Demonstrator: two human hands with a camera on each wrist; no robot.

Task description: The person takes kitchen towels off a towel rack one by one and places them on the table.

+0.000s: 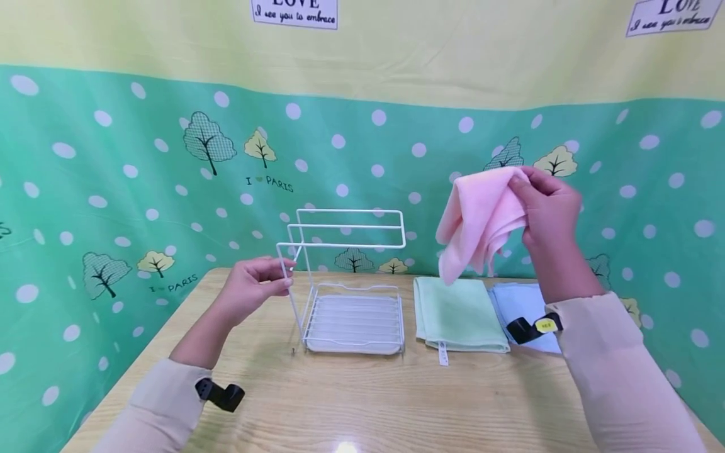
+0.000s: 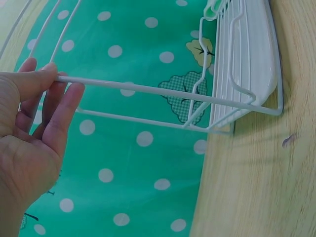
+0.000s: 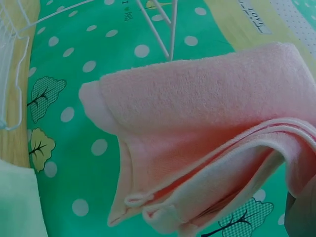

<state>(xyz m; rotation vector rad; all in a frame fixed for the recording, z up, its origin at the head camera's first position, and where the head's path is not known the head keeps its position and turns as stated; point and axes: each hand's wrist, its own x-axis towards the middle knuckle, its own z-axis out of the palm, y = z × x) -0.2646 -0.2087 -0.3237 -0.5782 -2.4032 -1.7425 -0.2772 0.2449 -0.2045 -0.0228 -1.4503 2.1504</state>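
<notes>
My left hand [image 1: 253,286] pinches the left upright of a white wire rack [image 1: 342,245] between thumb and fingers. The rack stands on the table with three horizontal bars at its top and a white tray [image 1: 354,324] in its base. In the left wrist view, the thumb and fingertips of the left hand [image 2: 39,123] close on the wire. Raised at the right, my right hand [image 1: 552,211] grips a folded pink towel [image 1: 481,211] by its upper corner, and the cloth hangs down in loose folds. In the right wrist view the pink towel [image 3: 197,94] fills the middle.
A folded light green towel [image 1: 461,314] with a white tag [image 1: 443,354] lies right of the rack. Partly behind the right forearm, a light blue towel [image 1: 523,308] lies beside it. The wooden table [image 1: 362,402] meets a dotted green curtain [image 1: 374,151] at the back.
</notes>
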